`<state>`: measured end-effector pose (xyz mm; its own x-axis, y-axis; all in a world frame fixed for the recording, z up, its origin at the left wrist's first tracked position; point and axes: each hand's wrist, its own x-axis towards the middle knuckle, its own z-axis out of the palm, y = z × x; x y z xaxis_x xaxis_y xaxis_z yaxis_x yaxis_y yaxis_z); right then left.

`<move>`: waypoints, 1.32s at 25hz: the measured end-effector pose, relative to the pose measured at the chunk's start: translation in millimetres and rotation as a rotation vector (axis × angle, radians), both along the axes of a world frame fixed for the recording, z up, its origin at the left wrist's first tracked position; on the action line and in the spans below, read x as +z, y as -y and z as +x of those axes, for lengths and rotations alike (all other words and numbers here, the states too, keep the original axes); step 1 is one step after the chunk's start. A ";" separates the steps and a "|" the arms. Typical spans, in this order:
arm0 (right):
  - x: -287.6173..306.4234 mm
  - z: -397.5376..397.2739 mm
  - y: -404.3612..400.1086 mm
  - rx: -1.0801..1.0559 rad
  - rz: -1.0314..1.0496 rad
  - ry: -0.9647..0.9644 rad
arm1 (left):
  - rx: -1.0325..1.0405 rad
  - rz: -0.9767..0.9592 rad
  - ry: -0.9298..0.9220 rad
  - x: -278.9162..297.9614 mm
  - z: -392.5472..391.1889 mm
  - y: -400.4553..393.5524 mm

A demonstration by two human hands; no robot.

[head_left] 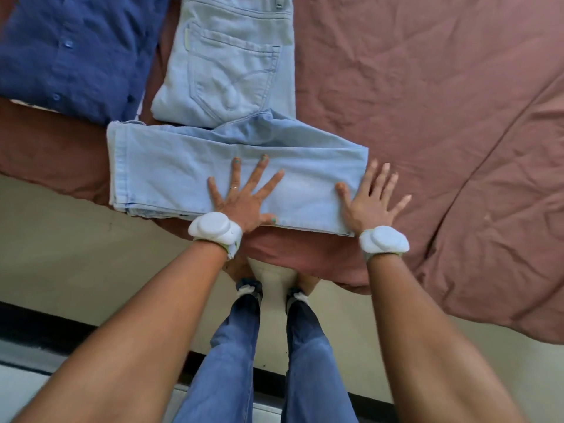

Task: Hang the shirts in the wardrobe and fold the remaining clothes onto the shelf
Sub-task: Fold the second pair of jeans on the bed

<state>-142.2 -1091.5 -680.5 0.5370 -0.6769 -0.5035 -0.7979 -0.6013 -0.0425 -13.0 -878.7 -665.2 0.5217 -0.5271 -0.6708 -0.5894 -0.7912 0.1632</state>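
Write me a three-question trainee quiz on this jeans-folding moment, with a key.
1. True or false: the left hand lies flat, fingers spread, on the folded legs of the light blue jeans.
2. Which garment lies beside the jeans, toward the top left of the view? A. a white towel B. a dark blue buttoned shirt C. a red sweater
3. Fill in: the right hand rests at the jeans' folded edge, partly on the ______ bedcover.

Key
1. True.
2. B, the dark blue shirt.
3. Reddish-brown; the bedcover lies under both garments.
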 end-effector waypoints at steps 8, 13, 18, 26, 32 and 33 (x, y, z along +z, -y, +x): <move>-8.6 -6.0 -46.0 0.561 0.066 0.229 | 0.086 0.072 -0.086 6.6 3.7 7.3; 14.5 -0.2 -48.4 -0.159 0.154 0.351 | 0.083 0.024 0.069 6.7 -8.8 3.3; 23.2 12.2 -13.9 -0.630 0.457 0.587 | 0.194 -0.063 0.103 9.0 -22.4 -2.2; 38.7 -90.8 85.1 -0.848 0.199 0.445 | -0.016 -0.155 0.260 29.0 -60.4 28.1; 63.1 -131.6 148.0 -0.814 0.047 0.341 | -0.106 -0.110 0.154 23.9 -119.7 120.0; 62.3 -131.6 146.7 -0.798 0.039 0.338 | -0.109 -0.093 0.167 20.7 -123.0 127.6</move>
